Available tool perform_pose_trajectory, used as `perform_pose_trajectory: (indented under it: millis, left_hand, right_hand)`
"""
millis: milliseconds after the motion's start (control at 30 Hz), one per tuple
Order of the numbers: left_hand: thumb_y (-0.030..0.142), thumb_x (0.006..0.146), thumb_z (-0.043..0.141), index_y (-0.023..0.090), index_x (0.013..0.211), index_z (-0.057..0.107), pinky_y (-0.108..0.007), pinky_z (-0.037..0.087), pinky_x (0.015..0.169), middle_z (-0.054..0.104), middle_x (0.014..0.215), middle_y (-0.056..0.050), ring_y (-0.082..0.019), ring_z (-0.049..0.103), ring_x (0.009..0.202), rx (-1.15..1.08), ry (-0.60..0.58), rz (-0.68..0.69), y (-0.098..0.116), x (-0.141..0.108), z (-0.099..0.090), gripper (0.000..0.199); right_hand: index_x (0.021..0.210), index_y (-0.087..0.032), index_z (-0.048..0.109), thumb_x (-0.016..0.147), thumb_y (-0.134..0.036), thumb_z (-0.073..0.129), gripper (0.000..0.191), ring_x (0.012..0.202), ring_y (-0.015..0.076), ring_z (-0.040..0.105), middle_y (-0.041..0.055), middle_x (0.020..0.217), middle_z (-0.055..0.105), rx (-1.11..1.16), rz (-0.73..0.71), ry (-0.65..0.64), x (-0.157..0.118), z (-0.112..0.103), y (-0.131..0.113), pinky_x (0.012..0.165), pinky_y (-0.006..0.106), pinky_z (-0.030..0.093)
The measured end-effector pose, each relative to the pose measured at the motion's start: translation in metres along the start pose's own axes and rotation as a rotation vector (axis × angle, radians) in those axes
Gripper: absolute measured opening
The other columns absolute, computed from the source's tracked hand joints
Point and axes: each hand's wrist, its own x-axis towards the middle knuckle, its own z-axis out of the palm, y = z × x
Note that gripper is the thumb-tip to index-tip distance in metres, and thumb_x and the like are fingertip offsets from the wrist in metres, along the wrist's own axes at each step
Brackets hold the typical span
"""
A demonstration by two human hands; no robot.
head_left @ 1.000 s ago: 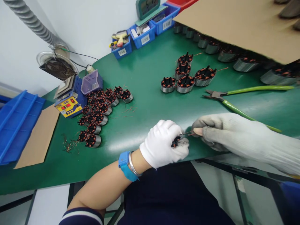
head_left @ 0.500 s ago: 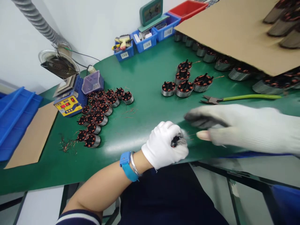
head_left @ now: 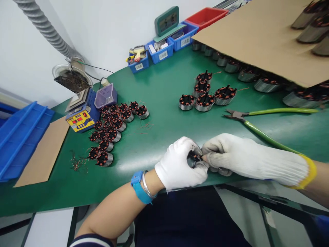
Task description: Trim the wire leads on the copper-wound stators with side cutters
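In front of my body, my left hand (head_left: pixel 183 164), in a white glove, is closed around a small motor stator (head_left: pixel 193 158) with a black core and copper windings. The fingers hide much of it. My right hand (head_left: pixel 222 154), in a knitted glove with the thumb tip bare, is pinched at the stator's right side, where thin wires run to the thumb. Its fingertips meet those of my left hand. Green-handled cutting pliers (head_left: pixel 238 115) lie with jaws apart beyond my right hand, one handle passing behind the wrist.
Several stators (head_left: pixel 205 99) stand beyond my hands, and a larger cluster (head_left: pixel 113 125) stands left beside a blue-and-yellow device (head_left: pixel 81 118). Wire scraps (head_left: pixel 78 163) lie near it. Cardboard (head_left: pixel 244 37) covers rows of stators at right. Blue bins (head_left: pixel 161 55) line the back.
My right hand has moved left from beside the pliers to the stator, its fingers closing at the wires. More of the pliers shows. My left hand keeps its hold.
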Motion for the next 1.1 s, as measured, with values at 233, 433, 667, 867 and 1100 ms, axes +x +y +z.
perform_pose_trajectory:
  millis: [233, 433, 667, 867, 1100]
  left_hand:
    - [0.026, 0.070, 0.056, 0.026, 0.071, 0.034, -0.037, 0.054, 0.072, 0.060, 0.078, -0.004, -0.021, 0.060, 0.075, 0.083, -0.002, 0.063, -0.005, 0.000, 0.005, 0.022]
    - [0.028, 0.073, 0.055, 0.026, 0.073, 0.034, -0.038, 0.055, 0.072, 0.059, 0.079, -0.004, -0.020, 0.059, 0.075, 0.106, -0.034, 0.074, -0.005, 0.001, 0.004, 0.021]
    - [0.024, 0.071, 0.061, 0.025, 0.094, 0.040, -0.047, 0.059, 0.090, 0.058, 0.111, -0.013, -0.031, 0.064, 0.114, 0.022, 0.042, 0.024, 0.000, -0.005, 0.002, 0.031]
    - [0.030, 0.058, 0.077, 0.019, 0.129, 0.041, -0.052, 0.056, 0.103, 0.053, 0.137, -0.021, -0.034, 0.063, 0.118, -0.146, -0.127, -0.003, 0.007, -0.009, -0.014, 0.081]
    - [0.058, 0.081, 0.065, 0.019, 0.111, 0.055, -0.034, 0.060, 0.066, 0.070, 0.110, -0.012, -0.021, 0.069, 0.082, -0.566, -0.047, -0.373, -0.004, 0.003, -0.039, 0.050]
  right_hand:
    - [0.061, -0.020, 0.062, 0.068, -0.065, 0.074, 0.047, 0.052, 0.0145, 0.057, 0.0033, 0.056, 0.064, 0.112, -0.010, -0.196, 0.007, -0.013, -0.005, 0.052, 0.025, 0.047]
    - [0.063, -0.020, 0.065, 0.060, -0.060, 0.081, 0.043, 0.053, 0.0155, 0.061, 0.0043, 0.059, 0.067, 0.148, 0.112, -0.224, 0.009, -0.012, -0.013, 0.053, 0.026, 0.053]
    - [0.063, -0.021, 0.067, 0.063, -0.057, 0.077, 0.037, 0.048, 0.0154, 0.059, 0.0027, 0.053, 0.064, 0.162, 0.080, -0.200, 0.007, -0.007, -0.012, 0.047, 0.025, 0.049]
    - [0.058, -0.021, 0.060, 0.069, -0.044, 0.067, 0.027, 0.045, 0.0115, 0.051, 0.0008, 0.050, 0.059, 0.152, 0.031, -0.109, 0.003, 0.000, -0.006, 0.045, 0.023, 0.041]
    - [0.059, -0.020, 0.058, 0.070, -0.043, 0.066, 0.027, 0.047, 0.0125, 0.050, 0.0006, 0.052, 0.058, 0.169, -0.129, -0.021, -0.004, -0.001, -0.008, 0.047, 0.025, 0.038]
